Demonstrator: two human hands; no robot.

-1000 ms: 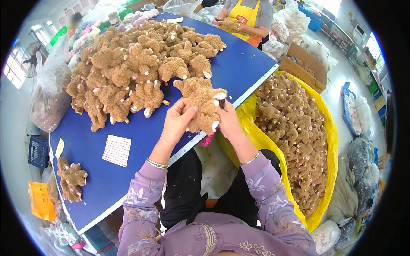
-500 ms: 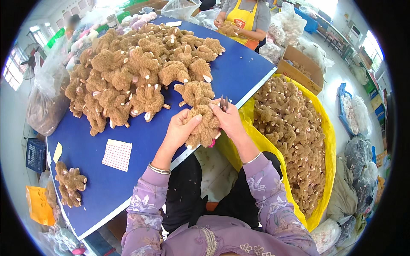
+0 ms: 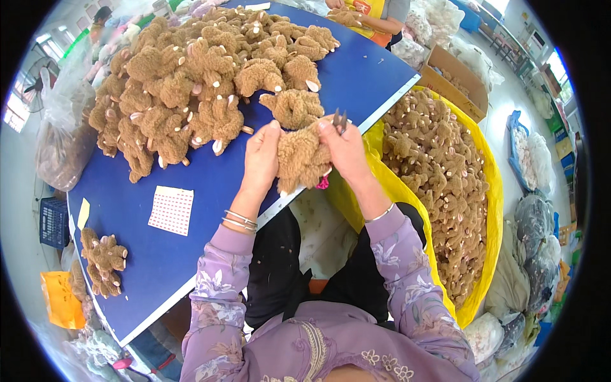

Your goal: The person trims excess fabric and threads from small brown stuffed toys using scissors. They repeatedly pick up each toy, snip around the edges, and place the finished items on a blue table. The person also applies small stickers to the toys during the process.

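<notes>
Between my two hands, a brown fluffy plush toy skin [image 3: 301,160] is held over the table's front edge. My left hand [image 3: 262,158] is closed, pinching its left side with the thumb on top. My right hand [image 3: 344,150] pinches the upper right side and also keeps a pair of small dark thread snips [image 3: 340,120], blades pointing up past the fingers. A bit of bright pink [image 3: 323,183] shows below that hand; what it belongs to is unclear. Just beyond lies another plush skin [image 3: 293,108] on the blue table [image 3: 353,79].
A large heap of similar plush skins [image 3: 184,76] covers the table's far left. Nearer are a sticker sheet [image 3: 171,210] and a few plush pieces [image 3: 103,262]. On the right stands a yellow-lined container [image 3: 489,254] full of plush skins. A co-worker's yellow apron [image 3: 369,9] shows across the table.
My hands have spread slightly apart, and the plush skin between them now looks flatter and turned. The whole view has tilted down, so the scene sits a little higher.
</notes>
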